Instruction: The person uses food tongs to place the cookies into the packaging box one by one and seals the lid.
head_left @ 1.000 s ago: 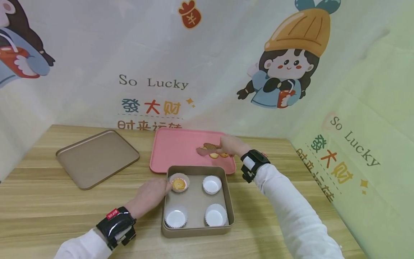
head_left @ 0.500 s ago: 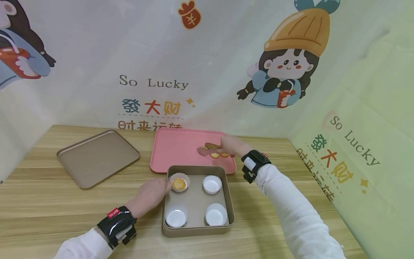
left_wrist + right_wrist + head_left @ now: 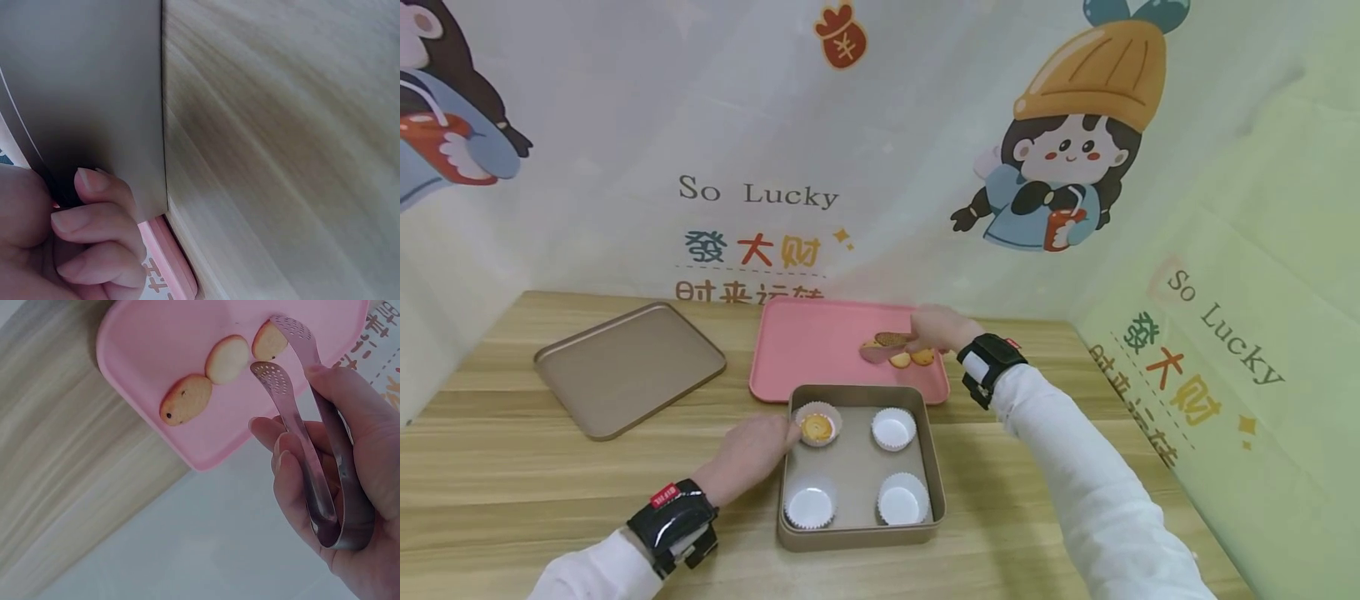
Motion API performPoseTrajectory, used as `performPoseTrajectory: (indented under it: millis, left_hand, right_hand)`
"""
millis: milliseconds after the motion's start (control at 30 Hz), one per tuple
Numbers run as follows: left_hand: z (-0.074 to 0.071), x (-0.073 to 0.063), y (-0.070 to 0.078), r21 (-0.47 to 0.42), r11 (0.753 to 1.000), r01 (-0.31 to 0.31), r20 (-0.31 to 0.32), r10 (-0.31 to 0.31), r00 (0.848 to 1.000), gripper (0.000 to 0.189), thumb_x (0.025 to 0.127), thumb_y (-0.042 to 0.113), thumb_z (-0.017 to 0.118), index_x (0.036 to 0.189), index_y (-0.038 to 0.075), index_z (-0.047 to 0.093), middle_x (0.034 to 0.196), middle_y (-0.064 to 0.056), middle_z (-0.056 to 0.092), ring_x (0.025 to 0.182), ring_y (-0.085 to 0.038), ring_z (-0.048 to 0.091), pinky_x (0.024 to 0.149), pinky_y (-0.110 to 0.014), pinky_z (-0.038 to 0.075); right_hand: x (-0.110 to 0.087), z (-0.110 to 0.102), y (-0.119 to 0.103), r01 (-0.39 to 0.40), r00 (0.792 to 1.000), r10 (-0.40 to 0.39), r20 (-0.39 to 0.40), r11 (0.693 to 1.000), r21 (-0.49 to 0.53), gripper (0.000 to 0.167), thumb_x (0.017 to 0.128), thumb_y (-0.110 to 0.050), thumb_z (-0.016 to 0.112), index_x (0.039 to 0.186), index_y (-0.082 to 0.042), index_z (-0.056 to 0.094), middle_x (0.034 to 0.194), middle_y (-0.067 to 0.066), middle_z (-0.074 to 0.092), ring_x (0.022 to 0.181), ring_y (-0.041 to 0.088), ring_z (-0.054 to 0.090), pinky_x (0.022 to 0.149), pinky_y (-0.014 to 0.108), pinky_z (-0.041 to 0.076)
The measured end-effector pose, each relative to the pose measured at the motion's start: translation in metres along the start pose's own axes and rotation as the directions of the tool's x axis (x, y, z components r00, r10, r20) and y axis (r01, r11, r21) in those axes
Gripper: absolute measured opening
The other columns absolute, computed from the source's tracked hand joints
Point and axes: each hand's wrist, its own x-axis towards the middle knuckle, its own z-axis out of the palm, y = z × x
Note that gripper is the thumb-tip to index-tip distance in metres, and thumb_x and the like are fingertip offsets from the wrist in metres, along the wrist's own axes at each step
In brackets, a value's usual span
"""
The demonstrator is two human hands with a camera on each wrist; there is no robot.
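My right hand point(image 3: 942, 327) grips metal tongs point(image 3: 357, 515) with perforated ends over the pink tray point(image 3: 805, 342). Their arms stand apart. In the right wrist view one tip overlaps the edge of a small golden cookie point(image 3: 267, 342), and the other tip lies just beside it. A pale cookie point(image 3: 227, 359) and a dotted cookie point(image 3: 186, 400) lie in a row with it. My left hand point(image 3: 756, 450) holds the left wall of a square baking tin point(image 3: 857, 539), fingers curled at its rim in the left wrist view. A yellow cookie point(image 3: 816, 427) sits in the tin's far-left paper cup.
White paper cups stand at the tin's far right point(image 3: 893, 428), near left point(image 3: 810, 505) and near right point(image 3: 902, 500). A flat brown tray point(image 3: 632, 371) lies at the left of the wooden table point(image 3: 550, 517). A printed cloth point(image 3: 880, 167) hangs behind.
My right wrist has risen slightly, and the tongs have shifted a little to the right over the cookies. The left hand keeps its place on the tin.
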Motion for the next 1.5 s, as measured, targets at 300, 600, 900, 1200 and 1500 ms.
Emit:
performPoseTrajectory:
  millis: [300, 600, 900, 1200, 1500]
  left_hand:
    - [0.0, 0.0, 0.001, -0.019, 0.999, 0.032, -0.001, -0.032, 0.999, 0.027, 0.08, -0.005, 0.052, 0.065, 0.011, 0.037, 0.058, 0.0, 0.031, 0.051, -0.015, 0.033, 0.042, -0.026, 0.033]
    - [0.001, 0.0, 0.0, -0.035, 0.999, 0.029, -0.012, -0.03, 0.999, 0.026, 0.082, -0.004, 0.053, 0.066, 0.011, 0.038, 0.059, 0.0, 0.03, 0.052, -0.015, 0.033, 0.042, -0.026, 0.032]
    - [0.003, -0.001, 0.0, -0.004, 1.0, -0.007, -0.035, 0.007, 0.999, 0.026, 0.08, -0.005, 0.053, 0.066, 0.01, 0.037, 0.058, 0.0, 0.03, 0.051, -0.015, 0.033, 0.042, -0.027, 0.033]
    - [0.005, -0.001, 0.001, -0.028, 0.999, 0.038, -0.026, -0.039, 0.999, 0.026, 0.081, -0.004, 0.05, 0.066, 0.012, 0.036, 0.057, 0.0, 0.03, 0.05, -0.015, 0.033, 0.039, -0.028, 0.032]
    - [0.003, -0.001, 0.0, -0.021, 1.0, 0.009, -0.026, -0.01, 1.0, 0.025, 0.08, -0.005, 0.051, 0.067, 0.011, 0.035, 0.058, 0.0, 0.031, 0.049, -0.015, 0.035, 0.039, -0.027, 0.034]
  right_hand:
    - [0.003, -0.006, -0.004, -0.003, 1.0, 0.003, 0.006, 1.0, 0.003, 0.022, 0.083, -0.022, 0.066, 0.071, -0.003, 0.064, 0.049, -0.001, 0.044, 0.04, 0.009, 0.042, 0.041, 0.02, 0.033]
    - [-0.001, -0.003, -0.001, -0.008, 1.0, 0.008, -0.007, 0.999, 0.041, 0.019, 0.083, -0.02, 0.065, 0.07, -0.005, 0.064, 0.052, 0.0, 0.047, 0.04, 0.008, 0.042, 0.041, 0.02, 0.033]
    - [-0.007, -0.006, 0.002, 0.015, 0.999, -0.012, -0.048, 0.998, 0.06, 0.02, 0.082, -0.021, 0.066, 0.074, -0.002, 0.065, 0.05, -0.003, 0.045, 0.04, 0.009, 0.043, 0.042, 0.021, 0.034]
    - [-0.036, -0.021, 0.001, 0.116, 0.986, -0.109, -0.129, 0.992, 0.053, 0.014, 0.082, -0.017, 0.066, 0.08, -0.004, 0.068, 0.065, 0.002, 0.059, 0.043, 0.011, 0.048, 0.044, 0.023, 0.041]
    - [-0.086, -0.019, 0.001, 0.322, 0.891, -0.345, -0.295, 0.939, -0.123, 0.014, 0.081, -0.021, 0.067, 0.078, -0.007, 0.065, 0.057, -0.005, 0.048, 0.048, 0.007, 0.043, 0.047, 0.025, 0.039]
